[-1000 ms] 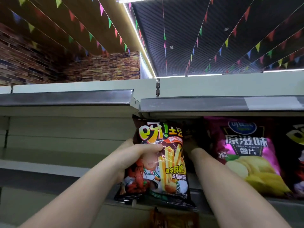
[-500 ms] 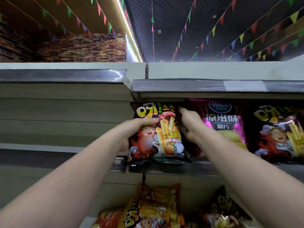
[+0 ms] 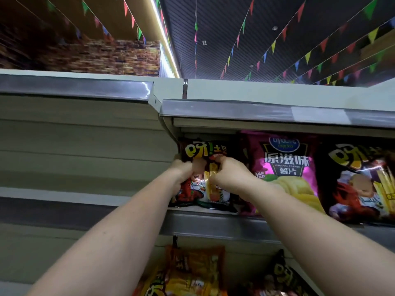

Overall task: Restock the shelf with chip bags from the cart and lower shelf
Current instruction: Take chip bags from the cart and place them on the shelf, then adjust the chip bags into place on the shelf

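- Dark fries-snack bag [image 3: 204, 167]: stands upright at the left end of the shelf [image 3: 213, 226], its bottom edge on the shelf floor; my hands cover its middle, so much of the print cannot be read.
- My left hand [image 3: 181, 175]: fingers curled round the bag's left edge, gripping it; the fingertips go behind the bag and are hidden.
- My right hand [image 3: 227, 176]: fingers bent, pinching the bag's front panel near its centre.
- Pink potato-chip bag [image 3: 284, 167]: upright just right of my bag, touching it; my right forearm hides its lower left corner.
- Second dark fries-snack bag [image 3: 361, 182]: next along to the right, cut off by the frame edge.
- Lower shelf: holds an orange bag [image 3: 194, 265] and a dark bag [image 3: 282, 274], both blurred and partly cut off at the bottom.
- Left shelf bay [image 3: 85, 146]: bare back panels.
- Pennant strings [image 3: 273, 45]: cross the dark ceiling.
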A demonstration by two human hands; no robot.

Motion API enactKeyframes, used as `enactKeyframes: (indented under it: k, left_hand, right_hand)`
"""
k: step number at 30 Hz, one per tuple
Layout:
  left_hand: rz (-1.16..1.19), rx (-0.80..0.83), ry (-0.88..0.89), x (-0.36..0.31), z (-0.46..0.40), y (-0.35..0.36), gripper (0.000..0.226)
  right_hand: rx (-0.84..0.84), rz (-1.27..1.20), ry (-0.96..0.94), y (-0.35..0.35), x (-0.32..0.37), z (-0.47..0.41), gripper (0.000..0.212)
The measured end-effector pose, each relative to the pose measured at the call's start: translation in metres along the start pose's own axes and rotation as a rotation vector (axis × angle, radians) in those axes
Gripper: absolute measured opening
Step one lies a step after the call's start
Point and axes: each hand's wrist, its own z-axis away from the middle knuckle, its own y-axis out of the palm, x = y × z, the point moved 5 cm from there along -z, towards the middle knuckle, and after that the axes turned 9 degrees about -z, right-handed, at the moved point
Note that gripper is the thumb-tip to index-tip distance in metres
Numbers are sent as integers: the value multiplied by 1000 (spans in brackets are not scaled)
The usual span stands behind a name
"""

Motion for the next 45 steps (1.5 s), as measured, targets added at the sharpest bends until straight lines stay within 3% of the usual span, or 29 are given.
enactKeyframes:
  k: [3,5,6,7,9,11,12,15,16,19,22,28,31,34,36,38,41,45]
  left_hand:
    - [32,-2,51,2,-15,3,54]
    - [29,-11,123,3,-28,4,52]
    - [36,-6,140,3,-30,5,51]
    - [38,2,146,5,-34,7,51]
    - [-12,-27,164,7,-40,7,58]
    - [-54,-82,219,7,-45,7,66]
    - [-71,-104,225,7,-46,7,70]
    - [-136,-133,217,7,-54,6,88]
    - [-185,-144,199,7,-53,6,88]
    - [-459,-258,128,3,-49,6,80]
    - [-638,-314,92,-6,-40,5,73]
    - [-439,-133,137,-13,-22,-7,61]
    - [-384,-188,168,-18,0,-20,47]
    - [-318,-244,184,-17,22,-38,45]
    - [-281,-260,182,-13,36,-52,45]
    - [-239,-284,201,-8,52,-68,31]
    - [-208,-353,199,7,76,-102,18]
    - [-195,-488,132,38,119,-159,18]
  right_hand:
    - [-16,106,47,3,-6,-10,43]
    - [-18,154,99,7,-11,-18,13]
    - [-6,172,117,9,-14,-23,7]
    - [12,184,125,12,-14,-25,16]
    - [39,238,108,15,-15,-33,2]
    - [41,246,83,18,-18,-39,27]
    - [44,238,80,19,-19,-41,30]
    - [34,186,95,17,-22,-44,9]
    - [37,153,103,16,-22,-44,10]
    - [21,112,55,18,-25,-45,41]
    - [21,79,48,21,-29,-43,47]
    - [-46,-34,71,7,-13,-27,43]
    - [-109,-53,33,4,2,-16,35]
    - [-114,-77,-36,12,20,-2,45]
    - [-100,-99,-88,22,31,9,55]
    - [-80,-141,-131,35,41,22,60]
    - [-41,-192,-204,59,57,43,60]
    - [48,-301,-271,99,84,68,56]
